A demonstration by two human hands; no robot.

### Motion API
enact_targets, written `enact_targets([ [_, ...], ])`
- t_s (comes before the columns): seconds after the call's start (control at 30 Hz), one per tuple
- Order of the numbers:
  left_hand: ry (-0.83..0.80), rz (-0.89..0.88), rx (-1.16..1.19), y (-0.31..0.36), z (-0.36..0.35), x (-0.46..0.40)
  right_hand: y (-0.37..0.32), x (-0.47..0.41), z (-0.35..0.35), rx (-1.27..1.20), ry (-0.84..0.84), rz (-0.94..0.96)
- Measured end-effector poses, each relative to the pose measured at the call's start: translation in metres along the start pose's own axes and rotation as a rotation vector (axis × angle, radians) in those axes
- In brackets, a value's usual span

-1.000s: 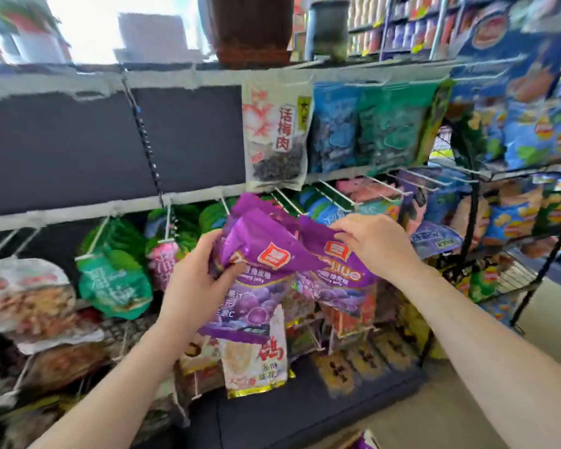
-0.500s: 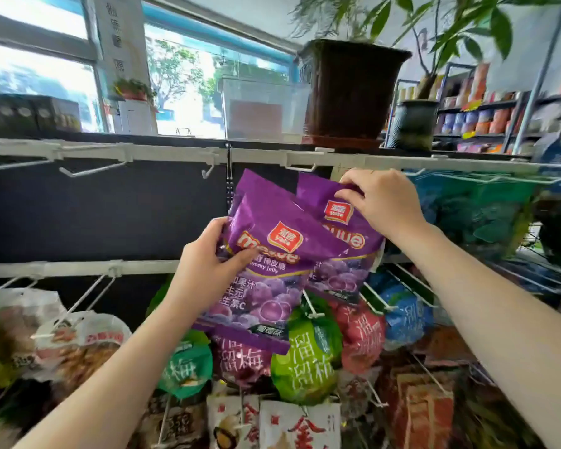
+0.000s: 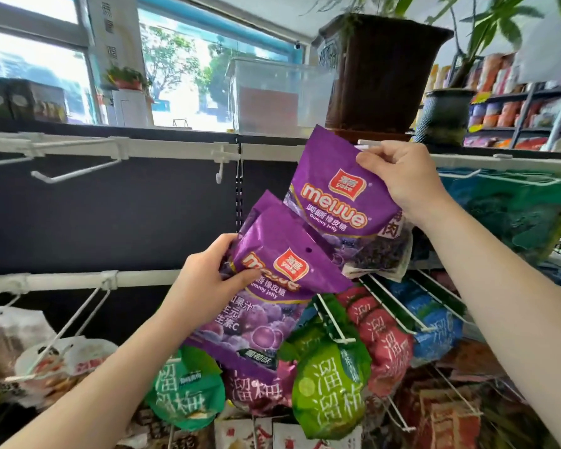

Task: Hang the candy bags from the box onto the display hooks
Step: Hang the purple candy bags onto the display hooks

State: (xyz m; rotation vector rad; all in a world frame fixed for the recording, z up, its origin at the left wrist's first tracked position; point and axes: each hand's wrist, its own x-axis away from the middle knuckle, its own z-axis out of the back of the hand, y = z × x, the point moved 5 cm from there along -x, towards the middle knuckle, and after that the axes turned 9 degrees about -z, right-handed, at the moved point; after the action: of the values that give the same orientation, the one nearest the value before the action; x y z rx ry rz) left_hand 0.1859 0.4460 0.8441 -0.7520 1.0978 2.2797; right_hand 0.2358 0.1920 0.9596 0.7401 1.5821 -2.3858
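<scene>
The right hand is pinching the top right corner of a glossy purple gummy-jelly candy bag, holding it tilted up against the white top rail of the display, just beside a white hook bracket whose prong is hidden behind the bag, so whether the bag is threaded on it cannot be told. The left hand is gripping a second purple candy bag with grape artwork lower down, thumb pressing across its front and fingers wrapping behind; another purple edge is peeking out behind this bag's top, so it may be more than one bag. The lower bag's small round hang hole is showing near its upper edge, and its top corner is overlapping the bottom of the raised bag. To the left, bare white wire display hooks are jutting from the same rail against the dark back panel. Below, green plum-snack bags, red ones and blue ones are hanging on the lower row of hooks, and a dark brown plant pot is standing on top of the shelf above the raised bag
</scene>
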Motion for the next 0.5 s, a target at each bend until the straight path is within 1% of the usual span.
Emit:
enact_targets([
  [0.1, -0.015, 0.002, 0.019, -0.004, -0.001, -0.004, 0.004, -0.004, -0.004, -0.108, -0.079, -0.058],
  [0.2, -0.044, 0.000, 0.008, -0.009, -0.004, -0.008, 0.009, -0.006, -0.007, -0.176, -0.122, -0.116],
  [0.4, -0.070, -0.016, -0.019, -0.014, -0.006, -0.017, 0.029, -0.009, -0.017, -0.365, -0.272, -0.336],
  [0.43, -0.071, -0.017, -0.015, -0.015, -0.006, -0.019, 0.030, -0.011, -0.019, -0.349, -0.275, -0.332],
  [0.5, -0.064, -0.013, -0.008, -0.018, -0.005, -0.021, 0.027, -0.015, -0.021, -0.265, -0.237, -0.264],
])
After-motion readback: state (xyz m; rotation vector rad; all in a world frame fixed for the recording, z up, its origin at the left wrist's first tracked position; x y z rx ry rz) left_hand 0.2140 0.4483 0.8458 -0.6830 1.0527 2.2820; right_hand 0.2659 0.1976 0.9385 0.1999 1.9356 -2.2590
